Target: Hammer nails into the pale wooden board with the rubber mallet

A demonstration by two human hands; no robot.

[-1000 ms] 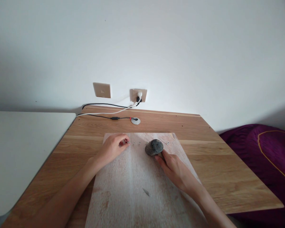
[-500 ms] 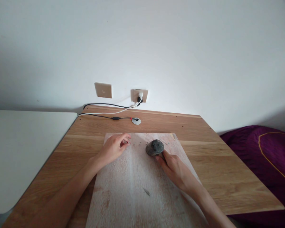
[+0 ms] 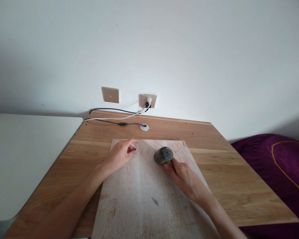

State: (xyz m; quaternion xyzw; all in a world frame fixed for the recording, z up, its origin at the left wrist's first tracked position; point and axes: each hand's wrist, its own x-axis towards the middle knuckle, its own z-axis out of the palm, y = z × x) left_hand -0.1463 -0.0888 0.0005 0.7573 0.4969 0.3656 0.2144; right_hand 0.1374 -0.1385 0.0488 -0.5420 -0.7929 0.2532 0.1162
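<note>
left hand (image 3: 121,154): far left of the board (image 3: 139,202), fingertips pinched on a nail (image 3: 136,150) (tiny).
nail: light, stiff, slippery; pinch its shank.
stone (image 3: 163,155): right of it, heavy, hard.
right hand (image 3: 184,176): clamped round the stone's near side.

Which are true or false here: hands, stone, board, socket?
The right hand holds the stone. True.
The stone lies on the bare table. False: it lies on the board.
The left hand pinches a small metal bit. True.
The socket is empty. False: plugs sit in it.
</note>
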